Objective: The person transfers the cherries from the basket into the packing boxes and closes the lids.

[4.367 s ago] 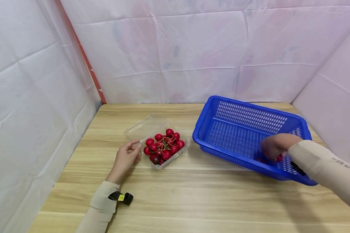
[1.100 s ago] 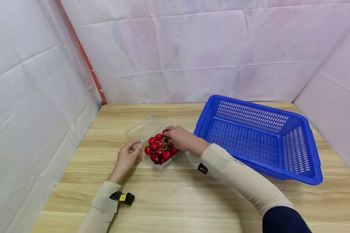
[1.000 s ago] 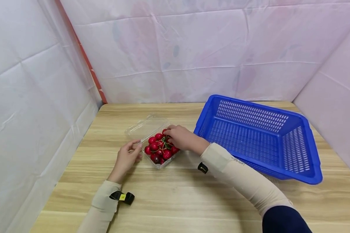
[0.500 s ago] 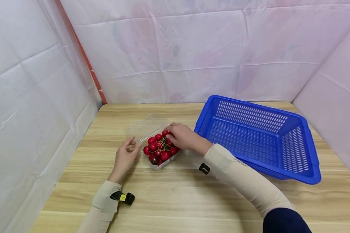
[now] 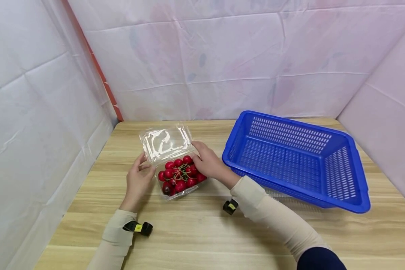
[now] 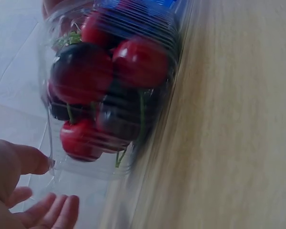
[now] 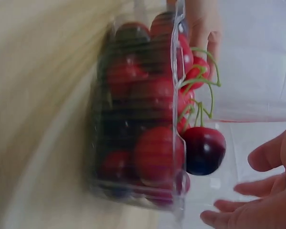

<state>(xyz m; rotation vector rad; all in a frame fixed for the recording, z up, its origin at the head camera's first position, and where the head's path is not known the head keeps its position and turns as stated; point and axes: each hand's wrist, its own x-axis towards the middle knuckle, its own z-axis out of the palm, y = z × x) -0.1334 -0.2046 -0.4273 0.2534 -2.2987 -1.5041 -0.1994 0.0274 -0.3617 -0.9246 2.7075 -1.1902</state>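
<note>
A hinged clear plastic clamshell box [image 5: 181, 195] sits on the table in the head view, heaped with red cherries [image 5: 180, 185] on green stems. Its transparent lid [image 5: 165, 142] slants up behind the fruit. At the hinge's left end my left hand [image 5: 140, 182] has its fingers partly behind the lid; in the left wrist view its thumb touches the box rim, and its other fingers lie extended. By the box's right end my right hand [image 5: 210, 163] has its index finger along the lid's edge. The right wrist view shows its fingers spread, with no clear grip.
A blue perforated basket [image 5: 283, 183] stands to the right, with no cherries visible inside. White cloth walls [image 5: 209, 56] rise behind and at both sides of the wooden table [image 5: 206, 232].
My right hand has come from the basket to the box. In the last half second the box has shifted left, turned counterclockwise and its lid has risen. My left hand has moved slightly left.
</note>
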